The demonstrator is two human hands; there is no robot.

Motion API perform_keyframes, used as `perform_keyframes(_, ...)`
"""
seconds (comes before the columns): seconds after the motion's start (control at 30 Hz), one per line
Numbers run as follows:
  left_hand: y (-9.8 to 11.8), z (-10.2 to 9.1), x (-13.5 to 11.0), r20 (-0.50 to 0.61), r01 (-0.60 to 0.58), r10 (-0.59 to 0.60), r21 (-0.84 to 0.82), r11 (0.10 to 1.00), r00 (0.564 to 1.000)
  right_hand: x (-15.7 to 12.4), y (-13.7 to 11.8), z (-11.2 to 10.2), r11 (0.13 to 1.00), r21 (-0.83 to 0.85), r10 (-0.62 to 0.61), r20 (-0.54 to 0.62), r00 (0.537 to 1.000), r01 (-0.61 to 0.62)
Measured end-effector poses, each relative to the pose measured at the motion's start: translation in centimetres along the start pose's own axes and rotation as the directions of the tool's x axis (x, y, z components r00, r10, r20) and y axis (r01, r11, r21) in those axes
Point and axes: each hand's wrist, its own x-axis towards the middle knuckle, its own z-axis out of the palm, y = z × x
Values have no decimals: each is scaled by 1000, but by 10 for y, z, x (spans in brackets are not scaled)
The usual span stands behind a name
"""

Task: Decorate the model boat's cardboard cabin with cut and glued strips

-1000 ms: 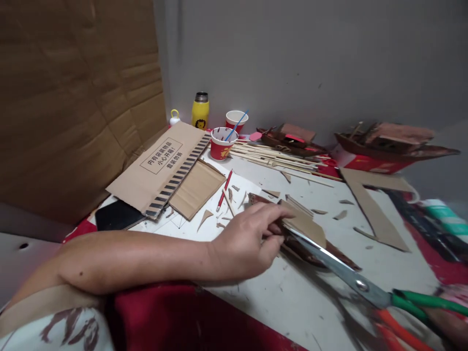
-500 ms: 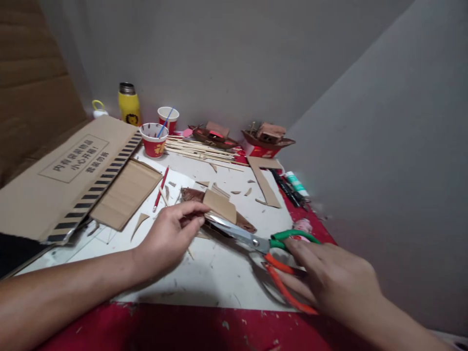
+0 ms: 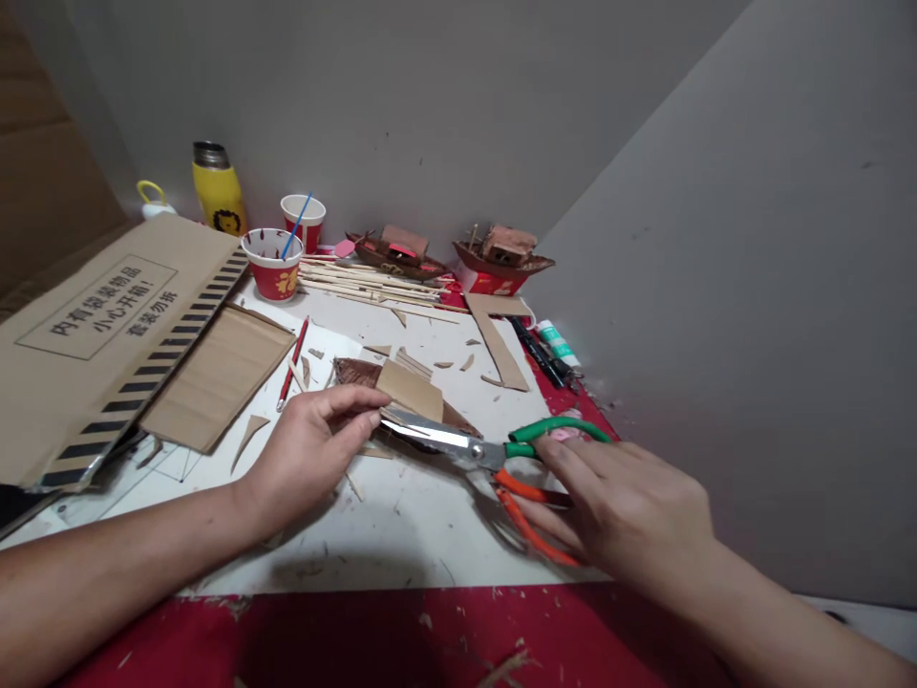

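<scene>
My right hand (image 3: 630, 502) grips a large pair of scissors (image 3: 437, 435) with one green and one orange handle. Its blades point left, and their tips reach my left fingertips. My left hand (image 3: 315, 444) is closed in a pinch, thumb against index finger, right at those tips. Whatever small piece lies between the fingers is too hidden to make out. Just behind the blades lies a brown model boat hull (image 3: 358, 371), with a bent tan cardboard piece (image 3: 412, 390) over its middle. The blades and my left fingers cover part of the hull.
Two finished model boats, one on the left (image 3: 401, 250) and one on the right (image 3: 505, 250), stand at the back near thin wooden sticks (image 3: 373, 285). Paper cups (image 3: 276, 277), a yellow bottle (image 3: 219, 196), a cardboard box (image 3: 107, 315), a red pencil (image 3: 293, 363) and cardboard scraps surround the white work surface.
My view has turned a little, so the whole scene sits further left and higher. Both hands hold nearly the same pose, with the scissors still at my left fingertips.
</scene>
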Motion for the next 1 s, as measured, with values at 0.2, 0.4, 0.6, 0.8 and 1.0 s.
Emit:
perform_keyframes(0.2,0,0,1,22,24,-23,-42,999,999,4,3,-3,1000,-27,-15,2,1000,15)
perform_keyframes(0.4,1,1,0,60,88,-82,-102,991,995,0,3,-2,999,28,-41,25,999,41)
perform_keyframes(0.6,0,2,0,72,137,-129,-126,982,989,-1,4,3,999,20,-47,-26,999,47)
perform_keyframes(0.8,0,3,2,86,181,-170,-147,972,982,2,6,4,998,-37,-51,-14,999,50)
perform_keyframes(1.0,0,4,0,105,271,-254,-202,941,961,1,6,7,998,9,-58,-54,997,58)
